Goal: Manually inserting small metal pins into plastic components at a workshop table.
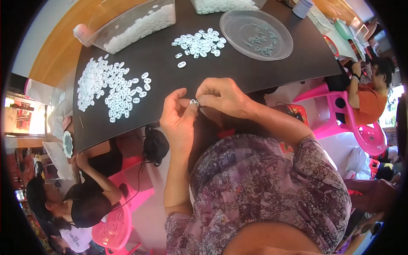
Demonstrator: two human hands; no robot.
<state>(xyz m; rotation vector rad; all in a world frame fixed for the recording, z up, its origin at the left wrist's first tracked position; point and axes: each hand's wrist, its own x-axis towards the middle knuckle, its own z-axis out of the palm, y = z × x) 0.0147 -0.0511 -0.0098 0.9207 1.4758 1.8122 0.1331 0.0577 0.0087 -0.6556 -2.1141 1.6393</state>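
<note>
A small white oval piece with two holes [194,102] is pinched between the thumb and fingers of my left hand [178,117], just off the table's near edge. My right hand [223,95] is closed, its fingertips pressed together right beside that piece; what they hold is too small to make out. Beyond my hands, a loose pile of similar white oval pieces [199,43] lies on the dark table [163,83]. Further left, a larger spread of the same pieces [121,95] covers the table. A round clear shallow tray [229,32] holds small grey-green pieces [263,42].
Clear bins of white pieces [142,32] [225,5] stand at the table's far side. A capped container [302,7] is at the far right. One person sits at left on a pink chair [112,227], another at right by a pink chair [367,138].
</note>
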